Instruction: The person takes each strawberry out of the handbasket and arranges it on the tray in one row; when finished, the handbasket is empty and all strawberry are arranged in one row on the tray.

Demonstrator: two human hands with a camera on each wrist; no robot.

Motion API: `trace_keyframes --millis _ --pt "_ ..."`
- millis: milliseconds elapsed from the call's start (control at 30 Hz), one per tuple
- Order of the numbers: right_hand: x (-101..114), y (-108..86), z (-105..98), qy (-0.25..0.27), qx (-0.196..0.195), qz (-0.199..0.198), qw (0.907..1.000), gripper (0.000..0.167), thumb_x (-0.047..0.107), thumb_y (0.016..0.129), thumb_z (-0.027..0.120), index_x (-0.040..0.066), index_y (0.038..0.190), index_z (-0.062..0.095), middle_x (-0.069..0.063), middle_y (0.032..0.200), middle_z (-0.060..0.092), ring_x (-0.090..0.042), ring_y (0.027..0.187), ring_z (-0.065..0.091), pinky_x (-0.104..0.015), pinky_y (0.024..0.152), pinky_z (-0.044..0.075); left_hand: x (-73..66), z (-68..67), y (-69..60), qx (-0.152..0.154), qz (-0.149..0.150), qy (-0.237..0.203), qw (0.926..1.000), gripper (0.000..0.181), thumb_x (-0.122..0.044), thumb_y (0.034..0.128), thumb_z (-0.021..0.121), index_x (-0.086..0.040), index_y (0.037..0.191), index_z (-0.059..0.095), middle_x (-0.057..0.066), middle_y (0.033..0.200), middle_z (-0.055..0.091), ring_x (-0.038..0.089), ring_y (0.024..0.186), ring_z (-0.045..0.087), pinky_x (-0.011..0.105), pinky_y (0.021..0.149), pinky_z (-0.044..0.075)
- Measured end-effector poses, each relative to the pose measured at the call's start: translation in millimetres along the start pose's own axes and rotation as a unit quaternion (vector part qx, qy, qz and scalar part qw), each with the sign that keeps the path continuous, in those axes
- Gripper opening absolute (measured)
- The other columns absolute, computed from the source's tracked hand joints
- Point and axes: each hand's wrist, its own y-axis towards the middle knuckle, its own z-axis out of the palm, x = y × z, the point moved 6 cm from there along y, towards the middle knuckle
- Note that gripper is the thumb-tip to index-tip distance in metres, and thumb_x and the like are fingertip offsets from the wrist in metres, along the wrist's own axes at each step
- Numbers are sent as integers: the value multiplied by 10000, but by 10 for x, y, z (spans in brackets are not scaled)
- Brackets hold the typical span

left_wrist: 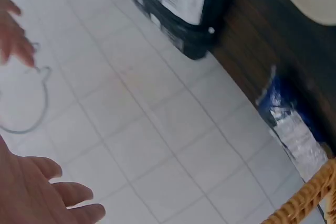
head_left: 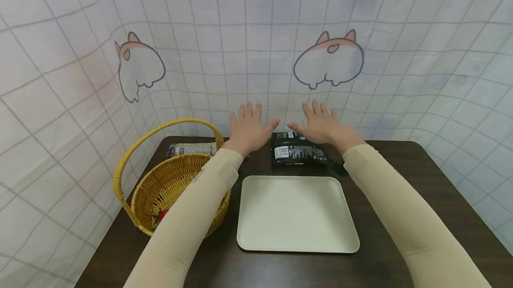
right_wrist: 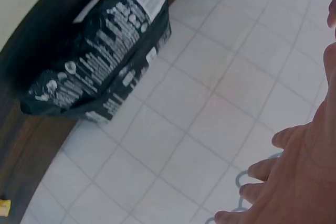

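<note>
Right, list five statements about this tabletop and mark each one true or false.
1. The cream tray has nothing on it. True.
2. The yellow wicker basket stands to the right of the tray. False: it stands to the left.
3. A black printed bag lies on the dark wood table beyond the tray. True.
4. The left grip and right grip both hold nothing. True.
5. The basket has no handle. False: a tall one arches above it.
</note>
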Motion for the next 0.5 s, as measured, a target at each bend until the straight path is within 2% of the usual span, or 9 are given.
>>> trace_keyframes --millis 100,200,367,433,500 --pt "13 -83 82 -90 -52 -137 9999 964 744 915 234 58 1569 55 -256 1605 -11 -468 1455 -8 -663 1109 20 -24 17 -181 -62 120 -174 9998 882 -724 928 161 -130 1578 117 172 1624 84 352 1489 23 578 1153 27" --pt "16 -179 187 -57 -71 -252 9996 948 729 925 240 58 1569 52 -248 1608 -11 -460 1458 7 -660 1111 25 -53 19 -448 9 264 -366 9990 852 -695 946 188 -133 1579 92 159 1626 78 339 1490 23 557 1162 45" --pt "-2 -322 373 166 -100 -394 9990 947 724 927 256 62 1569 44 -231 1612 -42 -458 1459 -8 -653 1112 -4 -85 -16 -999 -54 660 -794 9946 795 -638 973 293 -113 1563 200 151 1608 189 325 1479 148 521 1162 148" --pt "-4 -381 439 257 -122 -432 9987 940 717 931 271 69 1571 39 -223 1614 -48 -453 1461 -10 -646 1117 -1 -47 -28 -1243 -195 755 -1061 9913 754 -611 974 360 -114 1538 299 131 1588 264 309 1463 219 511 1149 207" --pt "5 -439 503 395 -164 -502 9978 924 695 940 304 73 1572 41 -221 1615 -43 -452 1462 -8 -641 1121 10 40 -42 -1499 -458 748 -1352 9869 685 -571 971 433 -121 1487 415 98 1555 349 287 1432 303 503 1121 278"
